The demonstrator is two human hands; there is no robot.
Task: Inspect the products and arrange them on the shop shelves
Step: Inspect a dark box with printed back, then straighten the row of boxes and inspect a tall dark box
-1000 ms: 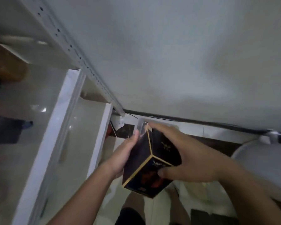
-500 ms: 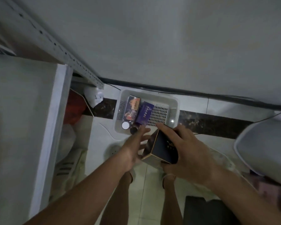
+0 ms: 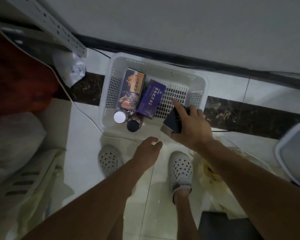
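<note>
My right hand (image 3: 190,125) grips a dark box with gold edges (image 3: 173,121) over the near right corner of a white perforated basket (image 3: 200,84) on the floor. Inside the basket lie a dark picture-printed box (image 3: 131,89) and a purple box (image 3: 151,99). Two bottles stand at its near side, one with a white cap (image 3: 119,116) and one with a dark cap (image 3: 133,124). My left hand (image 3: 148,151) hangs empty in front of the basket, fingers loosely curled.
A white shelf upright with holes (image 3: 59,26) runs along the upper left, with a red bag (image 3: 16,70) beneath the shelf. A white round bin (image 3: 294,153) stands at right. My feet in white perforated shoes (image 3: 180,168) stand on the tiled floor.
The view has tilted down from the shelf to the floor basket. My left hand has let go of the dark box and dropped back; my right hand has lowered the box toward the basket.
</note>
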